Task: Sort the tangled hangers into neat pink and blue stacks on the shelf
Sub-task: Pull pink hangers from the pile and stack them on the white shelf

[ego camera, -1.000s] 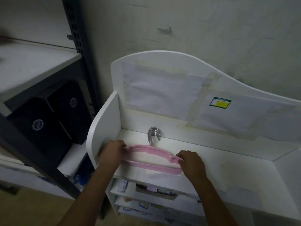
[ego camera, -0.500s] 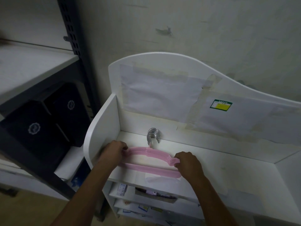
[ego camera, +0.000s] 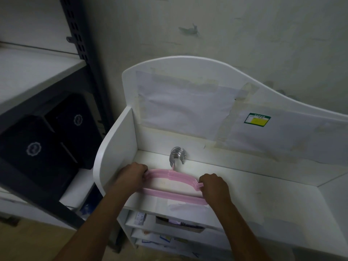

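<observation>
The stack of pink hangers (ego camera: 174, 185) lies flat on the top surface of the white shelf unit (ego camera: 263, 200), toward its left end, edges lined up one on another, and the bundle of metal hooks (ego camera: 177, 157) points away toward the back panel, curled together just in front of it. Left hand (ego camera: 132, 175) curled tight around the left shoulder of the stack, fingers wrapped over the pink rim; right hand (ego camera: 214, 186) closed on the right shoulder, pinching the little notched tip that sticks out by the knuckles. Both forearms reach up from the bottom of the view. The lower bar of the hangers sits close to the front lip of the shelf top, above a pale sheet taped there. On the curved back panel, taped paper sheets (ego camera: 185, 108), and further right a green and yellow sticker (ego camera: 257, 120). Below the top, the open compartments of the unit: one holds a shallow cardboard tray (ego camera: 178, 226) with dark items in it that I can't make out, and beside it a small white box (ego camera: 140, 219); lower shelves carry flat printed packets, too blurred to name. To the left stands a dark metal rack (ego camera: 79, 34), and on its lower shelf two black boxes (ego camera: 47, 140) with round pale emblems stand side by side.
</observation>
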